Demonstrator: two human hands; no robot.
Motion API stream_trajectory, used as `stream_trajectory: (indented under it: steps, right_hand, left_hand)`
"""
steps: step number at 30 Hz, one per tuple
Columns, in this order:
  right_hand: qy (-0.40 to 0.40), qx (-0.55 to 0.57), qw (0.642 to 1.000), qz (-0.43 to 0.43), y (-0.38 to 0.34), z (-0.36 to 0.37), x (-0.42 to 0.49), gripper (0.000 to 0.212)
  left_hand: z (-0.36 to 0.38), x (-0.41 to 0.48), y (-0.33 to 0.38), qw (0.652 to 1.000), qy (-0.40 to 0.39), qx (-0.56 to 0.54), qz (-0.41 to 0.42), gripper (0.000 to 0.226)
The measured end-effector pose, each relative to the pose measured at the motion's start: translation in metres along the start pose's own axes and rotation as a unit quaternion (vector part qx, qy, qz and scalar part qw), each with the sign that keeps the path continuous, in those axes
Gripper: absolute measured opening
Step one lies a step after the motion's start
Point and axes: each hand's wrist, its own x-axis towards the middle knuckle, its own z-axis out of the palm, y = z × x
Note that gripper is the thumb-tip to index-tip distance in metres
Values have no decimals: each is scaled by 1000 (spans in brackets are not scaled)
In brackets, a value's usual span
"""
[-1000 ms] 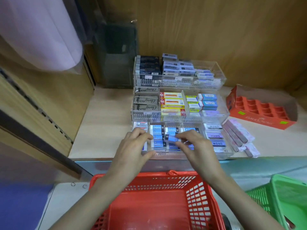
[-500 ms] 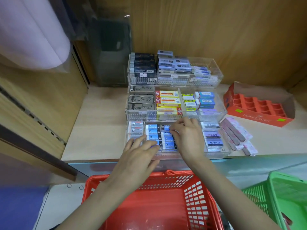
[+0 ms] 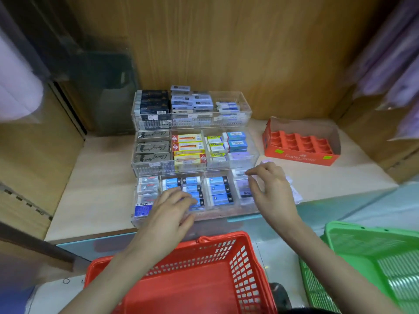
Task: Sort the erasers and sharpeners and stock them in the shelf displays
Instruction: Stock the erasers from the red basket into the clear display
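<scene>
1. Nearest, a red plastic mesh basket [image 3: 226,264] is sitting below the shelf edge, with a green plastic basket [image 3: 362,241] to its right.
2. The left hand [image 3: 167,214] is lying flat on the front tier of the clear acrylic stepped display [image 3: 204,217]. Its straight fingers [image 3: 181,198] are pressing on the front of the blue-sleeved rectangular erasers [image 3: 218,189]. The grip is apart and carrying nothing.
3. The right hand [image 3: 272,191] is hovering over the same tier's rightmost compartment, fingers loosely bent. The forefinger is reaching just beside a white eraser [image 3: 239,172] at the back, and the grip is apart, with nothing visibly in it.
4. Judging by this, the person is tidying the front tier: the blue erasers are already lying in rows in the two middle compartments.
5. The next move is probably straightening the rightmost compartment. That calls for a light pinch on an eraser's narrow sides, without nudging its neighbours or the dividers.
6. Farther back, yellow-and-red boxed erasers [image 3: 189,147] are filling the middle tier and dark boxes [image 3: 154,105] the top one.
7. To the right, an orange cardboard pocketed tray [image 3: 301,155] is standing on the pale wooden shelf [image 3: 97,189].
</scene>
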Motion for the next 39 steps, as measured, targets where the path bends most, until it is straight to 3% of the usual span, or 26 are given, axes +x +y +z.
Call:
stream_trajectory:
  steps: [4,8,10,13,20,23,26,28,32,36,39]
  right_hand:
    - [29,-100,986,129,37,-20,0,41]
    - [-66,-124,964,224,56,-14,11,48]
    - [-93,-141,959,226,62,-8,15,42]
    - [-88,-152,959,223,68,0,18,30]
    - [31,-73,973,219,67,-18,18,20]
    - [68,-47,983,165,55,-36,25,16]
    - [78,-15,993,85,34,-40,36,11]
    - [76,1,996,45,19,-34,46,8]
    - [49,63,996,26,0,-13,70,13]
    - [-48,244,967,58,-12,-7,91,24]
    - [-31,308,948,70,-22,-12,115,19]
  left_hand:
    - [7,23,20,999,2,-47,7,42]
    - [12,40,33,995,-31,-90,-18,53]
    - [12,50,36,993,-24,-110,-34,52]
    - [9,70,44,987,-3,-148,-65,26]
    - [16,101,68,979,-6,-192,-63,12]
    - [10,115,86,917,6,-363,-166,4]
    - [1,133,103,824,1,-504,-260,22]
    - [-4,146,109,780,5,-555,-290,30]
    - [-19,164,102,721,45,-626,-294,12]
    - [-33,181,75,732,39,-615,-290,14]
    - [-44,208,63,755,55,-591,-279,14]
